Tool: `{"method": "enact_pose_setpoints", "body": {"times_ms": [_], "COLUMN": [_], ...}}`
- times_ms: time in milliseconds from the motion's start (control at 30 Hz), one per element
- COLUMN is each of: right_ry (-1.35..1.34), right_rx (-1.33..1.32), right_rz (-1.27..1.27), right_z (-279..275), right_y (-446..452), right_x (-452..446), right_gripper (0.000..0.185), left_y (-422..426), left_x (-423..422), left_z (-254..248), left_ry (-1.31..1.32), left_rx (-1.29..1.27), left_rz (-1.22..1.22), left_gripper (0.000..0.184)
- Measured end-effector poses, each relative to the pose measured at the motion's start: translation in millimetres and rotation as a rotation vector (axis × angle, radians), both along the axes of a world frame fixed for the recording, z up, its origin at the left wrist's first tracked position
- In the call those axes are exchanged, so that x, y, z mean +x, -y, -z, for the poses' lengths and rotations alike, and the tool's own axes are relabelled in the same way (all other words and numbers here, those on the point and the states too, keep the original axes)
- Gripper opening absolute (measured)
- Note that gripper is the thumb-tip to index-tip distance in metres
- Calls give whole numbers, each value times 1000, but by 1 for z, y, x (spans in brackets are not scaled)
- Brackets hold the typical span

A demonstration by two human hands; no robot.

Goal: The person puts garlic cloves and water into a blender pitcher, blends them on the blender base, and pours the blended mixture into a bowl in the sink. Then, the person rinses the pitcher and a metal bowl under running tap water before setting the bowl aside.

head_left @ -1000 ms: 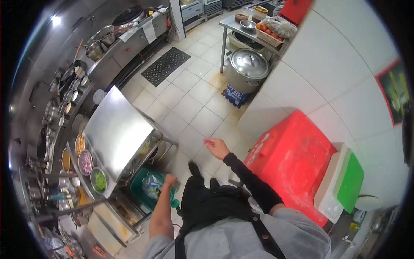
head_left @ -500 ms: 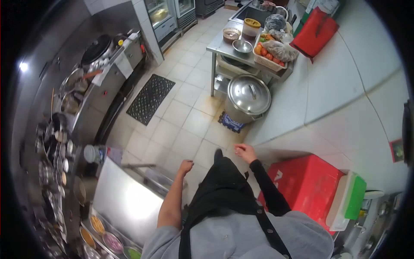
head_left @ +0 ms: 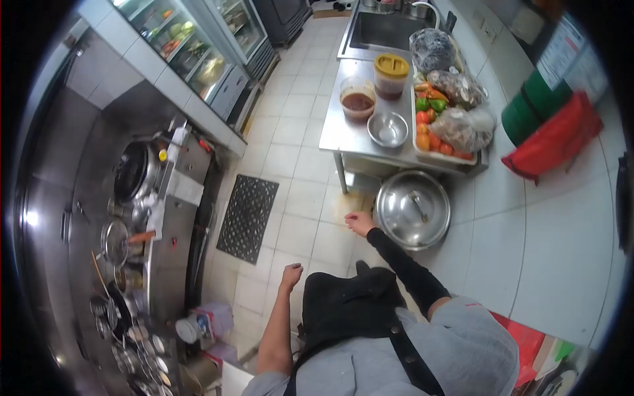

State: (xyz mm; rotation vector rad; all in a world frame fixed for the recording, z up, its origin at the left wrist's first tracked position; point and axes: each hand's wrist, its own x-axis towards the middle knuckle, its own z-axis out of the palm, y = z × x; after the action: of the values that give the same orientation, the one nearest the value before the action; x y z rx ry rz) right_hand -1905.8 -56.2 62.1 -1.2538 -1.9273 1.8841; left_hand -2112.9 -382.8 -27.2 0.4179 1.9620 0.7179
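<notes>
My left hand (head_left: 291, 275) hangs above the tiled floor with its fingers curled into a loose fist, and nothing shows in it. My right hand (head_left: 358, 223), below a black sleeve, is held forward with loosely bent fingers and holds nothing. It is close to the left side of a large pot with a shiny metal lid (head_left: 413, 210); I see no grip on the pot. Ahead stands a steel table (head_left: 333, 132). On it are a tub of dark red sauce (head_left: 358, 104), a yellow-lidded container (head_left: 391, 74), a metal bowl (head_left: 387, 129) and a vegetable crate (head_left: 417, 153).
A black floor mat (head_left: 247, 218) lies ahead to the left. Along the left runs a stove counter (head_left: 178, 231) with pans. Glass-door fridges (head_left: 191, 49) stand at the back, a sink (head_left: 386, 32) beyond the table. A red cooler (head_left: 522, 343) is behind my right arm.
I have moved forward, so the table, pot and mat appear nearer. My right hand has come up beside the pot. The steel counter with food trays at lower left has mostly dropped from view.
</notes>
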Motion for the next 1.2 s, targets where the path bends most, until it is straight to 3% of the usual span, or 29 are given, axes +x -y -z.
{"method": "enact_pose_setpoints", "body": {"times_ms": [67, 167, 200, 300, 333, 400, 467, 567, 633, 667, 733, 867, 1000, 1100, 1200], "right_ry": [99, 294, 427, 929, 919, 636, 683, 762, 798, 809, 819, 844, 851, 848, 838], "right_rx": [209, 680, 661, 905, 754, 1173, 1086, 911, 858, 844, 819, 784, 765, 754, 746], "right_rz": [-66, 103, 34, 77, 43, 185, 162, 175, 202, 220, 261, 336, 392, 427, 453], "right_z": [6, 43, 30, 116, 119, 203, 201, 191, 182, 179, 170, 163, 162, 159, 155], "right_y": [-25, -67, -90, -168, -189, -222, -225, -214, -213, -213, -218, -228, -221, -218, -220], "right_x": [-49, -101, -106, -131, -133, -111, -96, -92, -96, -99, -103, -108, -116, -114, -109], "right_gripper": [37, 45, 62, 54, 52, 36, 36, 35, 34, 34, 33, 32, 31, 30, 29], "left_y": [-51, -156, -194, -304, -338, -414, -488, -577, -618, -640, -657, -663, -683, -705, -705], "left_x": [-43, -104, -121, -174, -187, -208, -218, -206, -196, -185, -167, -150, -143, -141, -149], "left_z": [-5, -19, -13, 8, 17, 25, 50, 41, 65, 106, 156, 97, 73, 96, 87], "left_ry": [-135, -250, -242, -332, -366, -327, -352, -270, -376, -183, 158, 317, 349, 273, 273], "left_rx": [60, 213, 263, 411, 438, 456, 526, 567, 710, 861, 931, 766, 693, 567, 646], "left_rz": [74, 190, 220, 372, 424, 479, 535, 627, 832, 627, 344, 74, -81, -93, 45], "left_gripper": [42, 40, 39, 34, 33, 33, 33, 34, 38, 41, 46, 50, 53, 59, 52]}}
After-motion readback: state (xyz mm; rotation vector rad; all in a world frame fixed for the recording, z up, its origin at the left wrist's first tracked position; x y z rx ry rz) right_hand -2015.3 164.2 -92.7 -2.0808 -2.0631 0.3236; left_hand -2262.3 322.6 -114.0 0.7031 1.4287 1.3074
